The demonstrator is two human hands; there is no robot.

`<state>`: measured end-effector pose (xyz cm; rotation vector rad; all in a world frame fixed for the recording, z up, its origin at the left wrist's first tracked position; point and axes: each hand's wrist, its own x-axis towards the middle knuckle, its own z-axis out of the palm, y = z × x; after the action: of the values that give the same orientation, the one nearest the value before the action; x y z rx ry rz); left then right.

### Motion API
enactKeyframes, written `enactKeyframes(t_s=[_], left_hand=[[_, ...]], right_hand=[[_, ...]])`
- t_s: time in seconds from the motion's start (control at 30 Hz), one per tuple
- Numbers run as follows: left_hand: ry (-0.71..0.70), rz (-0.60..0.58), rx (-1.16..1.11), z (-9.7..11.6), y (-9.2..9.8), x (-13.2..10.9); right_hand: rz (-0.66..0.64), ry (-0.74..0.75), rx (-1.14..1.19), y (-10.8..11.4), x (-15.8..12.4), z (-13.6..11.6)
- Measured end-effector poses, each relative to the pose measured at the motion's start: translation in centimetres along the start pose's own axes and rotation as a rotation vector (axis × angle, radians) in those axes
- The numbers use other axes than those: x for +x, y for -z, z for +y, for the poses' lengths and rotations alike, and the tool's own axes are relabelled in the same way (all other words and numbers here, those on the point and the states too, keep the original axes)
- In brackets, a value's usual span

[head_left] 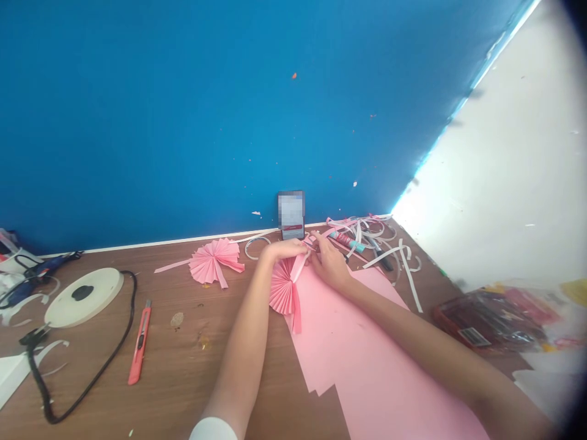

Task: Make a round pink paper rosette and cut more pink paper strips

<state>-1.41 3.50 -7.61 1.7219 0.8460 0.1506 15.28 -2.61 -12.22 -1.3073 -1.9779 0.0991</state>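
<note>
My left hand (pixel 290 249) is closed, its fingertips pinching a pink paper strip (pixel 300 266) at the top of a pleated pink paper fan (pixel 283 292). Against it, my right hand (pixel 332 264) has its fingers bent in around the same strip; the exact grip is small and partly hidden. The fan lies beneath my hands, on the left edge of a large pink paper sheet (pixel 362 342). To the left rests a second pleated pink fan (pixel 211 263), opened nearly into a round, with a strip reaching out to its left.
A phone (pixel 292 214) leans on the blue wall behind my hands. Curled paper strips (pixel 403 269) and a glue tube (pixel 349 241) lie at right, near a plastic-wrapped pack (pixel 486 321). A red box cutter (pixel 140 345), a cream disc (pixel 85 297) and a black cable (pixel 114 348) are at left.
</note>
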Motion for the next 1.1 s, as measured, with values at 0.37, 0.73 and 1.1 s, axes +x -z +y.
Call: enactKeyframes(t_s=[0.37, 0.73, 1.1], left_hand=[[0.029, 0.032, 0.055, 0.20, 0.04, 0.17], [0.028, 0.023, 0.086, 0.14, 0.02, 0.09], [-0.001, 0.002, 0.061, 0.35, 0.03, 0.04]], right_hand=[[-0.016, 0.072, -0.040, -0.31, -0.06, 0.30], [-0.020, 0.041, -0.044, -0.21, 0.08, 0.15], [-0.017, 0.046, -0.049, -0.44, 0.07, 0.40]])
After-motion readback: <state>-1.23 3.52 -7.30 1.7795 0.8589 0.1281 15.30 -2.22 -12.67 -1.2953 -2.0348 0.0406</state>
